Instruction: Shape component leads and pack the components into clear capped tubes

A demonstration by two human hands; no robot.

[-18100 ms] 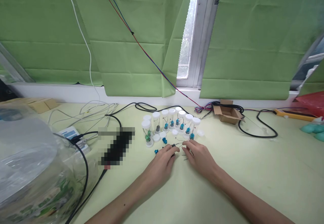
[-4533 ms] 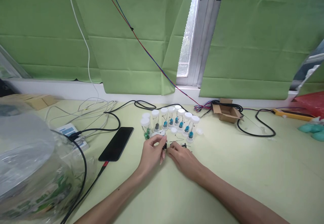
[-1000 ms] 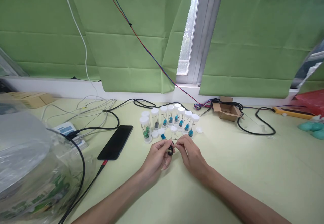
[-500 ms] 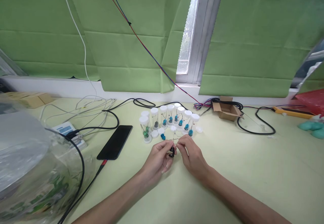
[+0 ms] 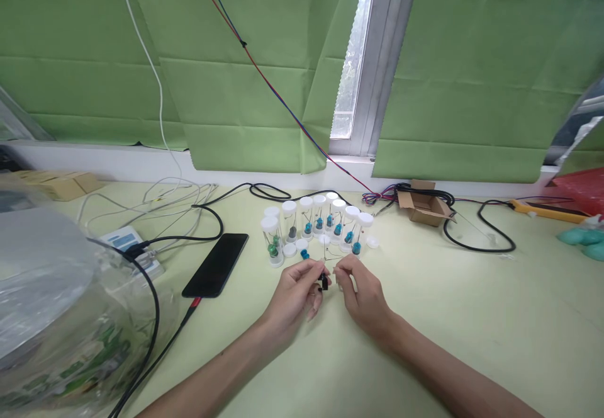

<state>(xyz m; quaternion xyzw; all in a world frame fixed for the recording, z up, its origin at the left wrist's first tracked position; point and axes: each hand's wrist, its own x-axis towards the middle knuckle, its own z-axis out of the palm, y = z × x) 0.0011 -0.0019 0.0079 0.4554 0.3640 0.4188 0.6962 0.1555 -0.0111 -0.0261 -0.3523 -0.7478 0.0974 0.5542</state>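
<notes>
My left hand (image 5: 293,293) is closed, pinching a small black piece (image 5: 324,282) between thumb and fingers. Thin metal wires rise near its fingertips. Just to the right, my right hand (image 5: 365,293) has thumb and forefinger pressed together. Whatever may be in that pinch is too small to make out. Beyond both hands stand several clear tubes with white caps, such as the front-left tube (image 5: 272,248), holding green, grey or blue pieces with thin stems. A loose blue piece (image 5: 304,254) and a white cap (image 5: 289,251) lie before them.
To the left lie a black phone (image 5: 216,265) on a cable and a white power strip (image 5: 127,242). A large clear plastic bag (image 5: 42,279) fills the near left. At the back right sit an open cardboard box (image 5: 422,210), black cables and a yellow tool (image 5: 547,210).
My right fingertips have moved slightly right, widening the gap from my left hand. The black piece has turned a little in my left fingers.
</notes>
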